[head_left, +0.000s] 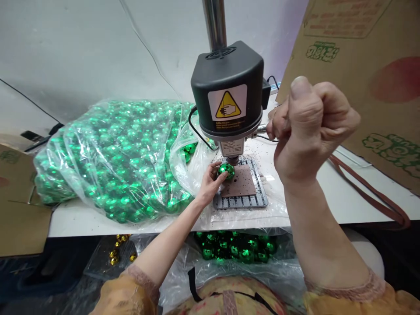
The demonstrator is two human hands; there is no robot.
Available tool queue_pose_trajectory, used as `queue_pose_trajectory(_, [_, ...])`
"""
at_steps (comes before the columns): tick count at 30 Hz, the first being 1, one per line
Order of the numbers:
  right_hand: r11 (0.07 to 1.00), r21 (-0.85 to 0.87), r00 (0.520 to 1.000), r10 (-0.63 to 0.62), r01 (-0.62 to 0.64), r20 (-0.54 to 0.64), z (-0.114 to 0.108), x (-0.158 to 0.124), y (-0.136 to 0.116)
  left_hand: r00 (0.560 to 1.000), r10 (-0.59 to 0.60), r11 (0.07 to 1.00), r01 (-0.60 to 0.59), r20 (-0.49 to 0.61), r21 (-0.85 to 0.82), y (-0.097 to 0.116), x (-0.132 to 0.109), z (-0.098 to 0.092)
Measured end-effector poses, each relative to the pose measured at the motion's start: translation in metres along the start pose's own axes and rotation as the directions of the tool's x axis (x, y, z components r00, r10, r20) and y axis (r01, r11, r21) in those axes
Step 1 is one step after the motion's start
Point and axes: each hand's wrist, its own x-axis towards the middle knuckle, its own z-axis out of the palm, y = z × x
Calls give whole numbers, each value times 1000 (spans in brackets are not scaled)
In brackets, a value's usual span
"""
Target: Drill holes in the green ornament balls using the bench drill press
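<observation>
My left hand (210, 183) pinches a shiny green faceted ball (226, 170) and holds it under the spindle of a small black bench press (227, 94), above a brown pad (240, 182) on the slotted grey base (241, 201). My right hand (311, 127) is raised to the right of the machine head, closed in a fist around the machine's lever handle, of which only a metal end shows by the fingers.
A large clear plastic bag full of green balls (114, 157) lies on the white table (344, 192) to the left. Another bag of green balls (236, 249) sits below the table edge. Cardboard boxes (367, 74) stand at right and left. A few gold balls (118, 253) lie on the floor.
</observation>
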Motion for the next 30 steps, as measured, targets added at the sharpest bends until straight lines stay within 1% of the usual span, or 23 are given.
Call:
queue_pose_trajectory(5, [1000, 4, 1000, -9, 9, 19, 0, -1, -2, 999, 8, 999, -10, 46, 42, -7, -1, 2])
queue_pose_trajectory(8, [998, -54, 999, -29, 30, 25, 0, -2, -2, 996, 22, 994, -31, 81, 104, -7, -1, 3])
queue_pose_trajectory(11, [996, -88, 999, -22, 24, 29, 0, -2, -3, 993, 51, 982, -69, 107, 173, -7, -2, 2])
queue_pose_trajectory(16, [1000, 6, 1000, -20, 20, 14, 2, 0, -7, 984, 79, 966, -115, 157, 231, -6, -4, 2])
queue_pose_trajectory(20, [996, 66, 999, -52, 52, 1, 3, 2, -2, 977, 100, 974, -134, 186, 183, -4, -10, 9])
queue_pose_trajectory(23, [992, 103, 997, -75, 75, -5, 2, 3, 1, 981, 95, 986, -116, 168, 120, -6, -12, 14])
queue_pose_trajectory(25, [994, 87, 998, -63, 63, -2, 2, 3, 1, 982, 94, 989, -111, 162, 100, -8, -12, 15])
queue_pose_trajectory(30, [997, 58, 999, -46, 46, -9, 2, 0, 0, 976, 96, 988, -117, 195, 98, -10, -10, 12])
